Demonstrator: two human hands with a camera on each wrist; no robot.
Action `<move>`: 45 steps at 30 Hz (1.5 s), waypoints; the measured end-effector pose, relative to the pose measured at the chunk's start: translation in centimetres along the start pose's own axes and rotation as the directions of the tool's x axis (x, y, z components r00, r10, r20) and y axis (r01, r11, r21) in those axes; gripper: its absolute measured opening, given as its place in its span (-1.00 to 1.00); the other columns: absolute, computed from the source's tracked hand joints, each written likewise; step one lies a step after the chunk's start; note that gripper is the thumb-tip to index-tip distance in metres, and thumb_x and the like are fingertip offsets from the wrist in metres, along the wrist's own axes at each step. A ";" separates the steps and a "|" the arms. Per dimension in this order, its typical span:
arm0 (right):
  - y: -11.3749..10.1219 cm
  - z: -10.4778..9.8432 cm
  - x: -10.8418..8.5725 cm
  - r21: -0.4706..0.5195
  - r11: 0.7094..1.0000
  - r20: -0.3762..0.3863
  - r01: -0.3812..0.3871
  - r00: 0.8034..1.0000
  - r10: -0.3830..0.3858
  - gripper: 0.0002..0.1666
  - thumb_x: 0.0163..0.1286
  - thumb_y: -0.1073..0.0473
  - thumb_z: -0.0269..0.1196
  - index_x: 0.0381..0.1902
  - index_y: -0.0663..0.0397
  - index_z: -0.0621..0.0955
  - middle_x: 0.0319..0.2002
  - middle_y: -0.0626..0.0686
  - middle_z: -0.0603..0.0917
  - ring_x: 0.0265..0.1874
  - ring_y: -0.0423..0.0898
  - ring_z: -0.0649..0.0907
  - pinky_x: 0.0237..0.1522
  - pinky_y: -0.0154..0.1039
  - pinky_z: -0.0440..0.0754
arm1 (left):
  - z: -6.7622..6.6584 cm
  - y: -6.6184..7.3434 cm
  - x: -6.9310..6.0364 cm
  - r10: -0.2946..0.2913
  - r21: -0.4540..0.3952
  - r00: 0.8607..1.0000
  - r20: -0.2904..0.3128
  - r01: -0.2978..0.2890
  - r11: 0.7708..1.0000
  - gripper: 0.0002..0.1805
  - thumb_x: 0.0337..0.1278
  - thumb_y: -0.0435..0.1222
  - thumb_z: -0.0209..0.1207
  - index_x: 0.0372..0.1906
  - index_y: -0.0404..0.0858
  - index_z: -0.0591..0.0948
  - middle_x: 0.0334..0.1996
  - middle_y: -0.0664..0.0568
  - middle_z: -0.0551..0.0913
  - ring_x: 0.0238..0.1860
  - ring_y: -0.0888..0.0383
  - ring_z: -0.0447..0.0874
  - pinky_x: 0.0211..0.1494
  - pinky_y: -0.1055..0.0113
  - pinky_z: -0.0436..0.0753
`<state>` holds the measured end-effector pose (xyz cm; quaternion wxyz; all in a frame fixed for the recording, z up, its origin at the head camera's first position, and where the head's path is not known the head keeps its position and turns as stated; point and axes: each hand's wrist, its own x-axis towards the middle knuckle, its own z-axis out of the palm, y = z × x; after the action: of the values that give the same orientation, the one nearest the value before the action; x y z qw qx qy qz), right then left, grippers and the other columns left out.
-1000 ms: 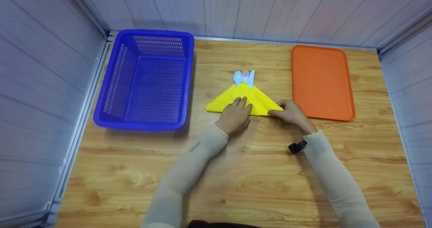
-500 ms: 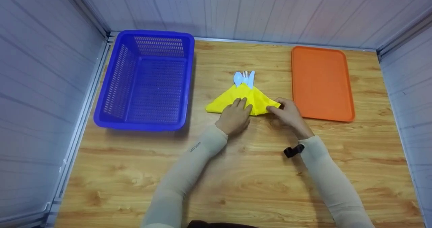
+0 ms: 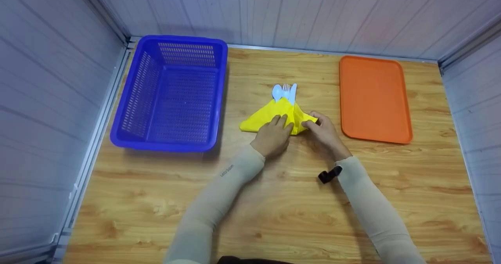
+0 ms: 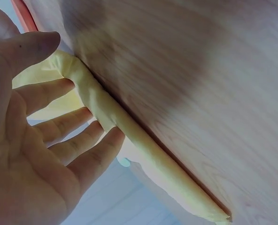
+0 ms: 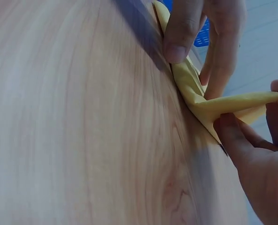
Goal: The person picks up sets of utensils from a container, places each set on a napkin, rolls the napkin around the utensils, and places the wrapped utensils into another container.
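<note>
A yellow napkin (image 3: 256, 120) lies folded into a triangle on the wooden table. Out of its top stick a pale spoon (image 3: 277, 92), a fork (image 3: 286, 90) and a knife (image 3: 292, 93); their lower ends are hidden in the cloth. My left hand (image 3: 272, 139) presses on the napkin's middle, fingers stretched out, as the left wrist view confirms. At the napkin's right end, my right hand (image 3: 324, 133) pinches the corner between thumb and fingers. That corner is lifted and bent inward in the right wrist view, where the napkin (image 5: 247, 101) rises off the table.
On the left stands a blue perforated basket (image 3: 164, 146). An orange tray (image 3: 375, 99) lies flat at the right, a short way from my right hand. Panelled walls (image 3: 258, 13) enclose the table at the back and both sides.
My right hand has moved left, bringing the napkin's right corner up and in toward the middle. The left hand stays in place on the napkin.
</note>
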<state>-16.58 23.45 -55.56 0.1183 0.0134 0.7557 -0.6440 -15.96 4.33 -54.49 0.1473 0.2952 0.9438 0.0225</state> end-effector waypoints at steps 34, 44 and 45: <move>-1.0 1.3 1.1 -0.125 0.990 0.027 -0.058 0.998 0.062 -0.83 0.36 0.23 0.20 -0.37 0.22 0.48 -0.32 0.09 0.45 -0.24 -0.04 0.46 -0.23 -0.28 0.45 | -0.3 -2.7 -2.8 0.010 -0.112 0.999 -0.042 -0.015 0.994 -0.37 0.47 -0.05 0.04 0.43 -0.37 0.36 0.49 -0.27 0.19 0.49 -0.18 0.12 0.50 0.04 0.17; -1.6 1.9 0.6 -0.187 0.982 0.067 -0.016 0.997 0.029 -0.46 0.42 -0.16 0.27 -0.28 0.29 0.53 -0.32 0.10 0.48 -0.28 -0.05 0.48 -0.22 -0.24 0.46 | 0.7 -5.4 -5.0 -0.055 -0.213 0.996 -0.066 0.040 0.976 -0.49 0.42 -0.14 0.06 0.28 -0.40 0.50 0.41 -0.31 0.31 0.43 -0.17 0.24 0.44 0.03 0.30; -1.7 1.9 0.6 -0.147 0.989 0.079 -0.021 0.996 0.033 -0.44 0.46 -0.14 0.23 -0.26 0.36 0.53 -0.27 0.14 0.51 -0.22 -0.03 0.52 -0.15 -0.23 0.51 | 0.8 -5.5 -5.0 -0.056 -0.221 0.996 -0.063 0.041 0.975 -0.50 0.42 -0.14 0.05 0.27 -0.40 0.51 0.40 -0.30 0.32 0.43 -0.16 0.24 0.44 0.03 0.30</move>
<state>-17.10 21.21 -54.32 0.1581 -0.0112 0.7950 -0.5855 -14.81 -3.06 -54.63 0.1466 0.2530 0.9470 0.1330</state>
